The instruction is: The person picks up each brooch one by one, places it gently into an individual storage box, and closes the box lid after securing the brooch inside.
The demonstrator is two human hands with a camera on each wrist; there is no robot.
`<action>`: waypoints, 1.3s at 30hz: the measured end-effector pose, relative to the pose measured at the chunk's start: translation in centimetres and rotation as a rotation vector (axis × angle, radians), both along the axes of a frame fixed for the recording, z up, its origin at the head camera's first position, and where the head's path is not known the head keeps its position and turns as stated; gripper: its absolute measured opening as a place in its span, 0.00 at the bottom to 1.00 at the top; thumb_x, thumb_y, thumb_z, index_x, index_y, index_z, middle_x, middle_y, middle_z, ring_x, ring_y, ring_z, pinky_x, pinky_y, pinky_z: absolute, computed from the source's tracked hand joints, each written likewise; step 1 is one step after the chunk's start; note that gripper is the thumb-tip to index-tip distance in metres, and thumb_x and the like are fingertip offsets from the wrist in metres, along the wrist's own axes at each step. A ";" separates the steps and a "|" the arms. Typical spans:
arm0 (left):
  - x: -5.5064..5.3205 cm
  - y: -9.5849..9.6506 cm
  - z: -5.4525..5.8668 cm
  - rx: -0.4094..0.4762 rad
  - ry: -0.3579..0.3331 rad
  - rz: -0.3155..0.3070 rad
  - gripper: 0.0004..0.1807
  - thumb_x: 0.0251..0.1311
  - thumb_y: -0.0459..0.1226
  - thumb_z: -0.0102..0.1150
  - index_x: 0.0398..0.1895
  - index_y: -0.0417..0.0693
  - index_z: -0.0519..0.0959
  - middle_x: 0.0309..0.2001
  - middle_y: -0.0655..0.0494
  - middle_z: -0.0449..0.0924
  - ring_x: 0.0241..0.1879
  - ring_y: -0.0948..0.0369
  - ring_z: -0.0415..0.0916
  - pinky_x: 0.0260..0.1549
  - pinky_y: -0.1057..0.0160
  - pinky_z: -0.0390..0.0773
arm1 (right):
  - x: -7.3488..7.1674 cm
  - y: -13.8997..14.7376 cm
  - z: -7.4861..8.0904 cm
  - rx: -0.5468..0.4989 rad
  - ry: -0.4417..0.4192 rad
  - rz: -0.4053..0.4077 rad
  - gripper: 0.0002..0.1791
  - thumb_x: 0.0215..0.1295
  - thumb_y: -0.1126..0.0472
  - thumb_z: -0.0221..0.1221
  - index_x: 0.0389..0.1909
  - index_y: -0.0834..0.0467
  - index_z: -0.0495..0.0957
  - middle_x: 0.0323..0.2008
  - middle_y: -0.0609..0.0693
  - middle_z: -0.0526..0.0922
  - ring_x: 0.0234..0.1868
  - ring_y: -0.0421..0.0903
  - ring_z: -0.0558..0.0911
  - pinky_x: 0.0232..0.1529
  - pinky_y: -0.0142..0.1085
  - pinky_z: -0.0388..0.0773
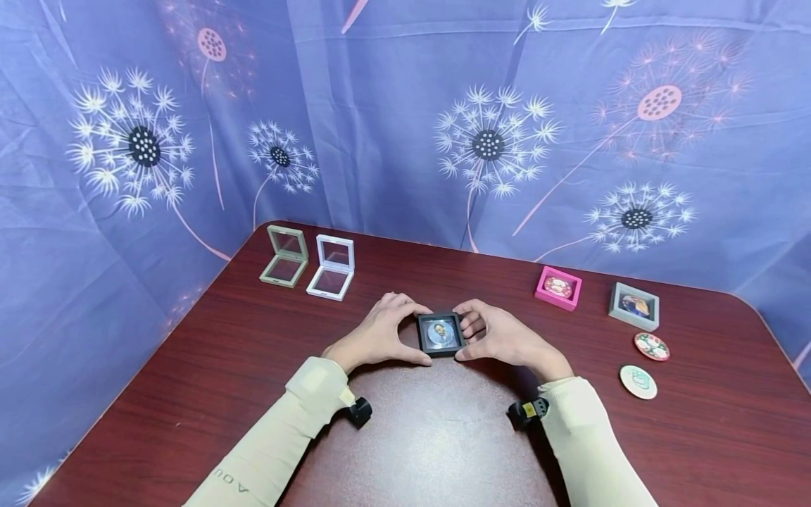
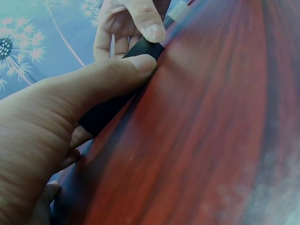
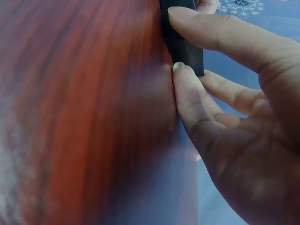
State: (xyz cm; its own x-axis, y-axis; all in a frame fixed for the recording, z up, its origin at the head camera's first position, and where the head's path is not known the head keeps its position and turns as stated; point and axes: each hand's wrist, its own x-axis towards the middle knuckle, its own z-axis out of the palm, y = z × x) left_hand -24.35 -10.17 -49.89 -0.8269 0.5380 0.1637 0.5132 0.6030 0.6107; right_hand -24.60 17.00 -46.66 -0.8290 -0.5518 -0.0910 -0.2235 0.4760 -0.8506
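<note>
A small square black display case (image 1: 442, 351) lies near the middle of the table, a round portrait badge (image 1: 440, 332) showing behind its clear window. My left hand (image 1: 383, 331) grips its left side, thumb at the near corner and fingers at the far one. On the opposite side my right hand (image 1: 507, 338) pinches the right edge between thumb and fingers. In the left wrist view the thumb presses along the dark side of the case (image 2: 105, 112). Fingertips also touch the case (image 3: 187, 54) in the right wrist view; its window is hidden there.
Two hinged cases stand open at the back left, one olive green (image 1: 289, 258), one white (image 1: 336, 267). To the right are a pink case (image 1: 555, 301) and a grey case (image 1: 633, 322) with round badges inside, plus a red patterned badge (image 1: 652, 346) and a cream badge (image 1: 638, 382).
</note>
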 end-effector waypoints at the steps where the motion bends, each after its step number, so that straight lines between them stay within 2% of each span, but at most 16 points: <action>1: 0.0 0.0 0.0 0.000 -0.001 0.001 0.43 0.42 0.60 0.86 0.64 0.60 0.81 0.52 0.65 0.75 0.57 0.58 0.66 0.65 0.49 0.65 | 0.0 0.0 0.0 -0.002 0.002 0.001 0.40 0.49 0.68 0.80 0.63 0.68 0.73 0.43 0.57 0.81 0.45 0.50 0.82 0.49 0.37 0.81; 6: 0.0 0.0 -0.1 -0.004 0.002 0.004 0.43 0.43 0.59 0.86 0.65 0.59 0.81 0.53 0.65 0.75 0.57 0.58 0.66 0.65 0.49 0.66 | 0.0 0.0 0.1 -0.009 0.008 0.002 0.40 0.49 0.68 0.80 0.64 0.69 0.73 0.43 0.57 0.81 0.45 0.50 0.82 0.50 0.38 0.81; 12: -0.2 0.0 -0.2 -0.008 0.007 0.003 0.44 0.43 0.58 0.86 0.66 0.59 0.81 0.54 0.64 0.75 0.57 0.59 0.66 0.65 0.50 0.66 | 0.0 0.0 0.0 0.000 0.018 -0.003 0.40 0.49 0.68 0.80 0.64 0.68 0.73 0.43 0.56 0.81 0.45 0.50 0.82 0.49 0.35 0.81; 25: -0.1 -0.2 -0.2 -0.016 0.013 0.002 0.47 0.46 0.57 0.85 0.71 0.56 0.78 0.56 0.61 0.76 0.61 0.56 0.66 0.66 0.50 0.67 | 0.1 0.0 -0.2 0.040 0.083 -0.011 0.39 0.48 0.67 0.79 0.62 0.68 0.74 0.42 0.54 0.81 0.44 0.48 0.82 0.49 0.37 0.81; 32: 0.0 -0.3 -0.2 0.009 -0.004 0.019 0.49 0.46 0.57 0.85 0.74 0.55 0.76 0.59 0.61 0.75 0.64 0.55 0.65 0.65 0.50 0.69 | 0.2 -0.1 -0.2 0.055 0.094 -0.034 0.38 0.48 0.66 0.80 0.61 0.67 0.75 0.41 0.53 0.81 0.42 0.48 0.81 0.47 0.35 0.80; 39: 0.0 -0.5 0.1 0.044 -0.027 0.050 0.49 0.47 0.54 0.85 0.75 0.54 0.75 0.60 0.59 0.76 0.67 0.55 0.63 0.65 0.48 0.70 | 0.0 -0.3 0.0 0.076 0.113 -0.055 0.38 0.49 0.64 0.81 0.60 0.66 0.75 0.40 0.53 0.81 0.42 0.48 0.82 0.48 0.40 0.80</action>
State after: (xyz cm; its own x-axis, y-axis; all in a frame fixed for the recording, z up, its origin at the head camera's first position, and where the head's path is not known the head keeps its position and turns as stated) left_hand -24.32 -10.72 -49.77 -0.8569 0.4889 0.1635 0.4661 0.5992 0.6509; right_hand -24.62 16.70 -46.61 -0.8649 -0.5007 -0.0351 -0.2878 0.5520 -0.7826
